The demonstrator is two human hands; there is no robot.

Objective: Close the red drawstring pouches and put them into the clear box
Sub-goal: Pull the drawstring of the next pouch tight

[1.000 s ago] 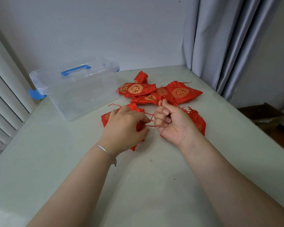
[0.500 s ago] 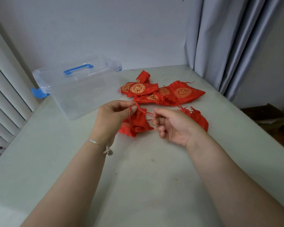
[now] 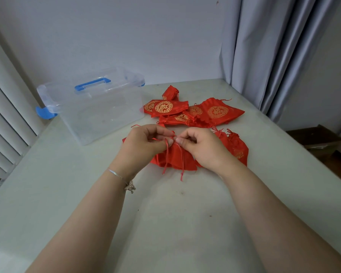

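While pinching cords, hands (image 3: 146,142) beside pouches (image 3: 217,113)

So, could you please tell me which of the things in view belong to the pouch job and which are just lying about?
Part of the job:
- pouch being closed, its strings pinched by left hand and right hand
- pile of red pouches
- clear box

Just there:
- curtain
- cardboard box on the floor
- window blinds
- bracelet
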